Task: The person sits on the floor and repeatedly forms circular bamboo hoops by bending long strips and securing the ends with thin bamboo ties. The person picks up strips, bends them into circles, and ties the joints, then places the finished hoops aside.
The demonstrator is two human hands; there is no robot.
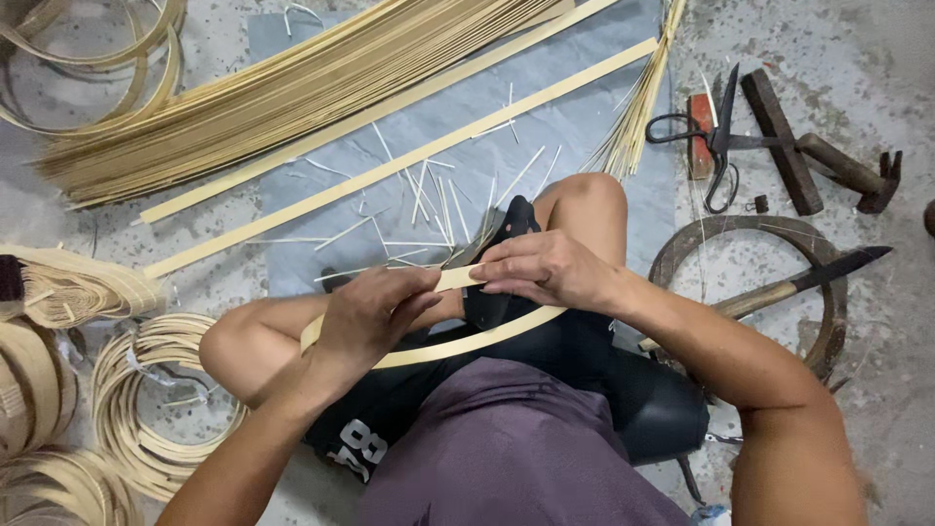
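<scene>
I sit cross-legged on the floor, and a pale bamboo strip (458,343) is bent into a loop over my lap. My left hand (375,312) grips the strip where its two ends overlap. My right hand (541,271) closes over the strip's end, just right of the left hand. A dark knife blade (466,255) pokes out between the two hands, against the strip's end. Its handle is hidden under my right hand.
A large bundle of long bamboo strips (292,83) lies on a grey mat (584,117) at the top. Coiled bamboo rings (136,399) sit at left. Black scissors (723,136), a hammer (838,170), a rusty metal hoop (828,292) and a cleaver (808,281) lie at right.
</scene>
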